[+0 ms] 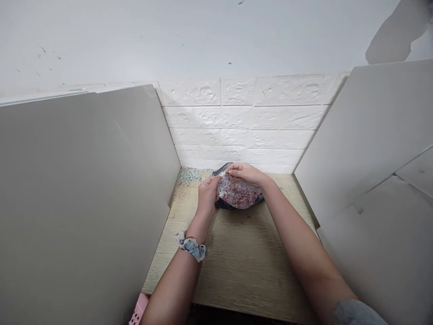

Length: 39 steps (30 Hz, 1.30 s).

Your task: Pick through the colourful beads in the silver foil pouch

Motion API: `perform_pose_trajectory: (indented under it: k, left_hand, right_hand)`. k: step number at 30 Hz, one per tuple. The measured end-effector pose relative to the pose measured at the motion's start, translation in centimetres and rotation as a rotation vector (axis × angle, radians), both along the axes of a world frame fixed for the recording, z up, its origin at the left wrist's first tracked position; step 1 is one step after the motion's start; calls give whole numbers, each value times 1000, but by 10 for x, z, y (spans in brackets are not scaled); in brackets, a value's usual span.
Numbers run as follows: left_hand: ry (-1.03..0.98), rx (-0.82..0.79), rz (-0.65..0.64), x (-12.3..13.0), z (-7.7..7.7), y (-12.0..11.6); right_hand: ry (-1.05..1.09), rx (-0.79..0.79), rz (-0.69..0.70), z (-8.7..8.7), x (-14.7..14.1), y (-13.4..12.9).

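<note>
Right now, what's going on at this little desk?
A person is working with both bare hands at the far end of a wooden table walled in by grey panels. The left hand and right hand both grip the top edge of a clear bag filled with small pink and red bits. The bag rests on the table. A patch of pale loose bits lies at the back left corner.

The bag's (238,194) small contents are too tiny to identify; the pink basket (138,311) is cut off below

Wooden table (243,266) with bead bag (238,195)
</note>
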State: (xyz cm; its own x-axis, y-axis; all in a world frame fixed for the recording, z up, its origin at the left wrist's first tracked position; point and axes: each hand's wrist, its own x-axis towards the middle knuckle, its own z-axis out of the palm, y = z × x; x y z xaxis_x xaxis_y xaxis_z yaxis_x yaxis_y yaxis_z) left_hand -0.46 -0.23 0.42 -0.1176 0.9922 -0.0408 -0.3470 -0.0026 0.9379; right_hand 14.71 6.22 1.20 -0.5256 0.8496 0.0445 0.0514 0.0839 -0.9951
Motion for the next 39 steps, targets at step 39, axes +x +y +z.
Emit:
perform_pose_trajectory:
  k: [39]
  left_hand:
    - [55, 29, 0, 2, 2, -3]
  right_hand:
    - [163, -232, 29, 7, -19, -15]
